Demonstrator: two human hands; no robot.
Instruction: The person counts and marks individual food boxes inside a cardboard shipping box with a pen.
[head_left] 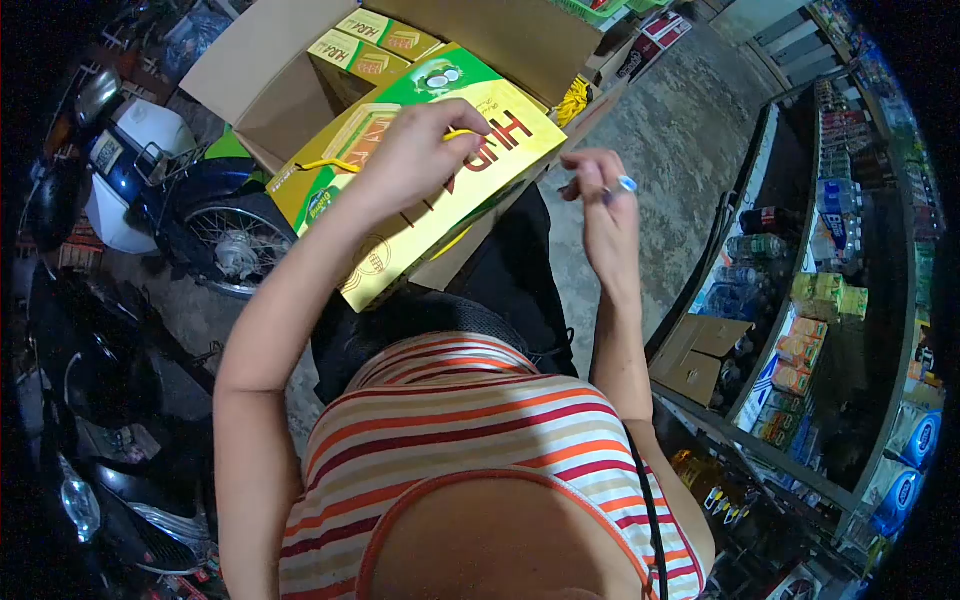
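My left hand is over a large yellow and green HURA carton, fingers curled and pinching a yellow strap on its top face. The carton lies tilted across the opening of a brown cardboard box. Off the carton's right end, my right hand is raised with bent fingers. Between them is a small thin item with a light-blue and white end; its kind is not clear.
Smaller HURA packs sit inside the cardboard box. A motorbike wheel stands at the left, with more motorbikes behind. Shelves of bottles and packets line the right side. Yellow straps bunch beside the box.
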